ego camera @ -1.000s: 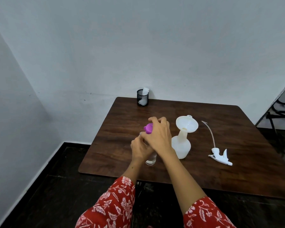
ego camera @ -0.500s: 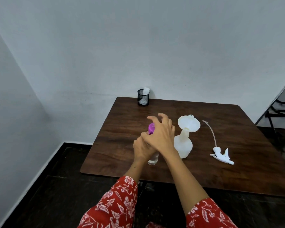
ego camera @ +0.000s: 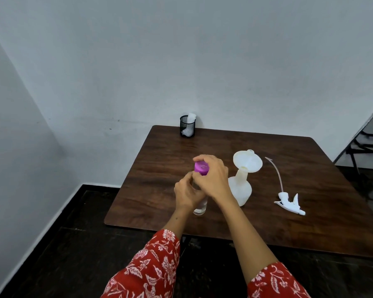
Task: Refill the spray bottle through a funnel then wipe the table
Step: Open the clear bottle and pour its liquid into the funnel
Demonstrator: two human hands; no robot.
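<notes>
Head view: your left hand is wrapped around the clear bottle, holding it upright near the front-left part of the table. Your right hand curls over the purple cap and grips it from above. Compared with a second ago the cap shows more in the open and your right fingers have shifted round it, so you look to be twisting it, though I can't say whether it is loose yet. That would put you at opening the water supply, with pouring and wiping not yet done.

Just right of your hands stands the spray bottle, with the funnel seated in its neck, ready to take liquid. Further right lies the spray head, tube trailing toward the far side. At the far edge sits a black mesh cup holding something white.

No label, brand or writing is readable anywhere.
</notes>
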